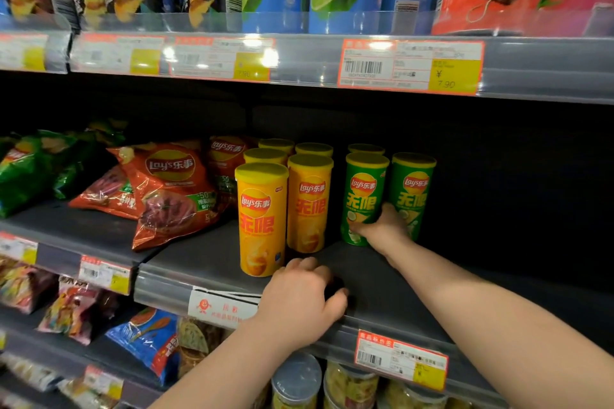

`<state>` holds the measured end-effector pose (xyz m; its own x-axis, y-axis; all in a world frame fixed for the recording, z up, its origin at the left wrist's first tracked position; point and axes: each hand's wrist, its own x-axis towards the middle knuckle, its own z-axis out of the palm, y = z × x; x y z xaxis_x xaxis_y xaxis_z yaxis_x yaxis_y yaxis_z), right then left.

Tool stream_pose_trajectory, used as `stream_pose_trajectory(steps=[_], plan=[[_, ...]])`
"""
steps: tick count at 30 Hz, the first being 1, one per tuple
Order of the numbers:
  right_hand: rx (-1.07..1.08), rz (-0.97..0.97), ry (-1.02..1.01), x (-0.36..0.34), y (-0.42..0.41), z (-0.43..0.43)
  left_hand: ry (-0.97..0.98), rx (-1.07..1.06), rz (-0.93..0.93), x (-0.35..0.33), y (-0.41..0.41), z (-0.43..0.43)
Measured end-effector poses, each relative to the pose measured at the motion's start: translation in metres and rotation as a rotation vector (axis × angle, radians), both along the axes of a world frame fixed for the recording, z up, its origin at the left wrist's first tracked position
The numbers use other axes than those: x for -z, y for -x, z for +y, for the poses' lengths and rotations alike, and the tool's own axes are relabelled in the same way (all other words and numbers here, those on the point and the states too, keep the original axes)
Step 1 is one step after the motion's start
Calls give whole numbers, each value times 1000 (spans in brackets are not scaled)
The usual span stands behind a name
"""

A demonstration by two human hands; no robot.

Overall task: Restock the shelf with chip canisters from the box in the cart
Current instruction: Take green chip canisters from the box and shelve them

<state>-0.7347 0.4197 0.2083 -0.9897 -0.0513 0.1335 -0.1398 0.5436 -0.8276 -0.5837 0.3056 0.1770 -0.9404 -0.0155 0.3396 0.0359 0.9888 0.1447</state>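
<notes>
On the dark middle shelf [382, 279] stand several yellow chip canisters [262, 219] in rows, with green chip canisters to their right. My right hand [382, 226] reaches in and grips the front green canister [363, 189] near its base; it stands upright on the shelf. A second green canister [413, 191] stands just right of it, and a third shows behind. My left hand [300, 300] rests with curled fingers on the shelf's front edge, right of the nearest yellow canister, holding nothing that I can see. The box and the cart are out of view.
Red and green chip bags [166, 189] lie on the shelf to the left. The upper shelf [299, 60] carries tall blue and red packs and price labels. Below are more bags [146, 339] and lidded tubs [297, 375]. The shelf right of the green canisters is dark and bare.
</notes>
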Motion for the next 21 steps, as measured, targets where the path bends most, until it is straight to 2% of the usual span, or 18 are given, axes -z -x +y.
stream_pose_trajectory(steps=[21], plan=[[14,13,-95,1,0,0,23,-5,24,-1,1,-1]])
